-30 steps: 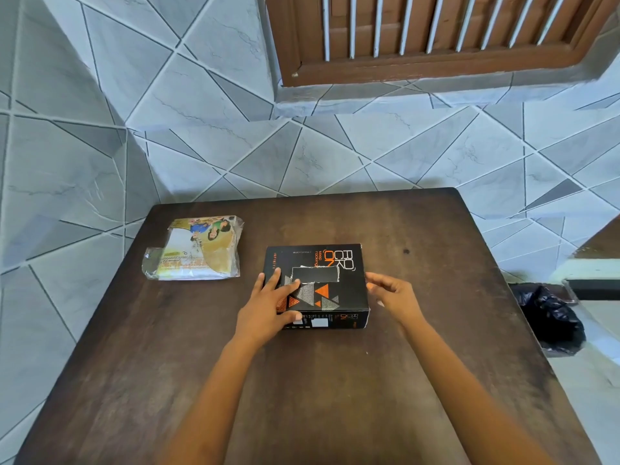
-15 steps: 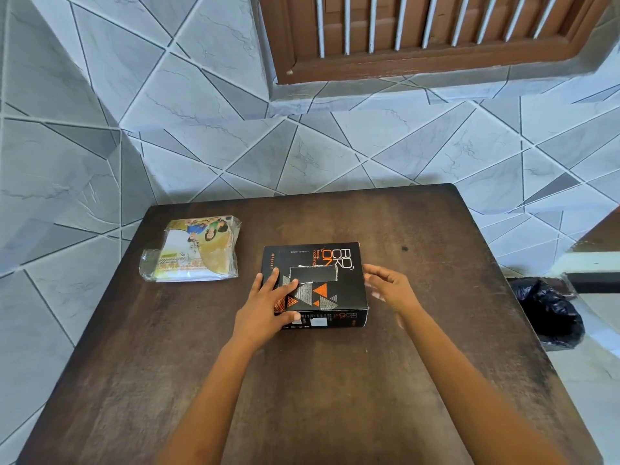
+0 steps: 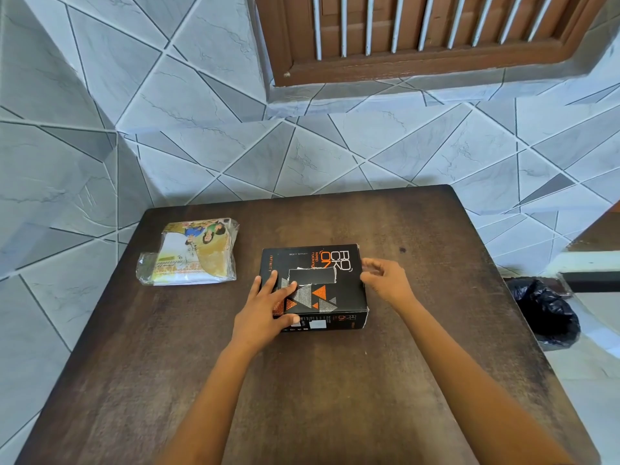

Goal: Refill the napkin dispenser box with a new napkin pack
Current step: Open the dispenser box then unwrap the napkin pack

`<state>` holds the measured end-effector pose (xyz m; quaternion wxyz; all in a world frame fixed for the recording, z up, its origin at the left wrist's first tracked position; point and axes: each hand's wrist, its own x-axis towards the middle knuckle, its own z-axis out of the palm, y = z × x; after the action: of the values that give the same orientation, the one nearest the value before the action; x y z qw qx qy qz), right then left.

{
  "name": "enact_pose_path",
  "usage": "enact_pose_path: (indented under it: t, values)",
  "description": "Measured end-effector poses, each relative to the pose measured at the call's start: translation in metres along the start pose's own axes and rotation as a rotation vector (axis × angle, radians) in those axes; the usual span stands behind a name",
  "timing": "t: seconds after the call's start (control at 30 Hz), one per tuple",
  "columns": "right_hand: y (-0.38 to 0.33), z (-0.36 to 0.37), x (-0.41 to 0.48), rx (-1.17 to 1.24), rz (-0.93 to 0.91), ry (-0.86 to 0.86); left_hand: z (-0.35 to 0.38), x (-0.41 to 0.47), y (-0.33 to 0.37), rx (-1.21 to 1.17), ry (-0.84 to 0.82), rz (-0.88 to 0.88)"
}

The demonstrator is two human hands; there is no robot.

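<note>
The left hand point(image 3: 265, 307) lies flat on the dispenser box point(image 3: 339, 290); the right hand point(image 3: 385, 280) curls at its right end, grip unclear. The napkin pack point(image 3: 191, 253) sits left of it. Hard tugging could rip cardboard.

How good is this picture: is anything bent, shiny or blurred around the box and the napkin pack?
Head view: the wide lens bends the window frame and the edges of the table; the light is soft and even; the napkin pack shows small glare on its plastic wrap; the print on the box is sharp and readable; the fingers of the right hand look slightly blurred.
</note>
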<state>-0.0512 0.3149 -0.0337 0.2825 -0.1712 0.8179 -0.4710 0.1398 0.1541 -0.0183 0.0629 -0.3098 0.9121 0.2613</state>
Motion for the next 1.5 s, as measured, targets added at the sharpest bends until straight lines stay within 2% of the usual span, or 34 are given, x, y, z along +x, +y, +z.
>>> enact_pose_path:
  t: [0.4, 0.57, 0.7, 0.87, 0.93, 1.07, 1.13, 1.27, 1.33, 1.37, 1.43, 1.5]
  values:
    - [-0.005, 0.003, -0.005, -0.026, -0.09, 0.03, 0.0, -0.004, 0.001, -0.042, -0.005, 0.0]
    - [0.01, 0.004, -0.012, -0.032, -0.158, -0.034, 0.0, -0.001, -0.002, -0.045, 0.008, 0.011]
    - [0.017, -0.002, -0.009, -0.103, -0.117, -0.046, 0.002, -0.001, -0.002, -0.033, 0.004, 0.01]
    - [0.026, -0.009, -0.007, -0.216, -0.092, 0.061, 0.002, -0.001, -0.001, -0.041, 0.011, 0.003]
    - [0.041, -0.02, -0.007, -0.159, -0.044, 0.121, 0.002, -0.002, -0.001, -0.038, 0.01, -0.003]
    - [0.063, -0.029, -0.01, -0.005, 0.091, 0.092, 0.002, 0.0, -0.001, -0.052, 0.017, -0.005]
    - [0.064, -0.018, -0.008, -0.049, 0.126, 0.089, 0.003, 0.001, 0.0, -0.057, 0.021, -0.007]
    - [0.06, 0.003, -0.005, -0.358, 0.125, 0.132, 0.002, 0.002, 0.002, -0.061, 0.035, -0.007]
    - [0.052, 0.005, -0.01, -0.402, 0.01, 0.206, 0.002, 0.003, 0.002, -0.061, 0.036, -0.012]
    - [0.046, 0.006, -0.014, -0.376, -0.119, 0.207, 0.002, 0.004, 0.003, -0.058, 0.036, -0.014]
    - [0.03, 0.011, -0.021, -0.359, -0.383, 0.079, 0.002, 0.005, 0.005, -0.05, 0.037, -0.02]
    - [0.019, 0.021, -0.027, -0.481, -0.528, -0.063, 0.001, 0.007, 0.007, -0.039, 0.037, -0.026]
